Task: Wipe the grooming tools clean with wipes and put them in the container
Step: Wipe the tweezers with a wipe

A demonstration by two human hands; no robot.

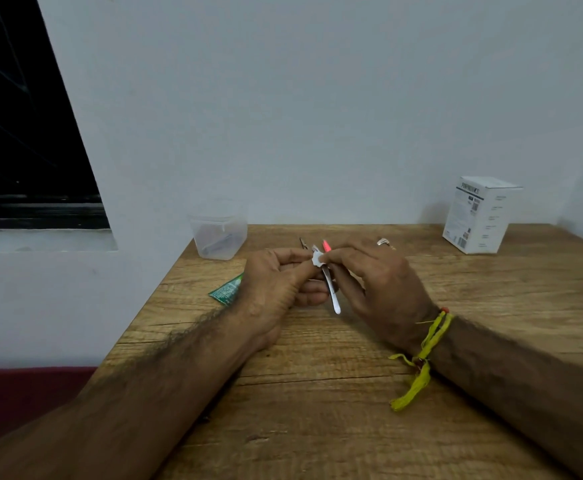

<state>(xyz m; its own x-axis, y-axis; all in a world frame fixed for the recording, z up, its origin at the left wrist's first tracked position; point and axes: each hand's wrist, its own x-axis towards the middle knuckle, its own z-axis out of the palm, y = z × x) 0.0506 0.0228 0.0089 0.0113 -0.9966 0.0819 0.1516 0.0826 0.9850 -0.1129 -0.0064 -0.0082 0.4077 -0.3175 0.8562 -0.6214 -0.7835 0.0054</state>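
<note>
While the right hand (369, 282) grips the metal tool (330, 289) just in front of the container (219, 235), the left hand (276, 285) pinches a small wipe (317, 259) onto its far end, so imo we're mid-wipe. Long axis runs roughly front to back, rounded end pointing at the person (tip hidden by the wipe). Next: drop it in the container w/ the others.

Little is reading clearly here. The white cardboard box (480, 216), standing well off to the right of the gripped tool and farther back, is carrying a dark heading and small printed blocks, all too blurred to make out. The green printed sachet (227, 290), lying just left of the grip, is showing only illegible white print.
</note>
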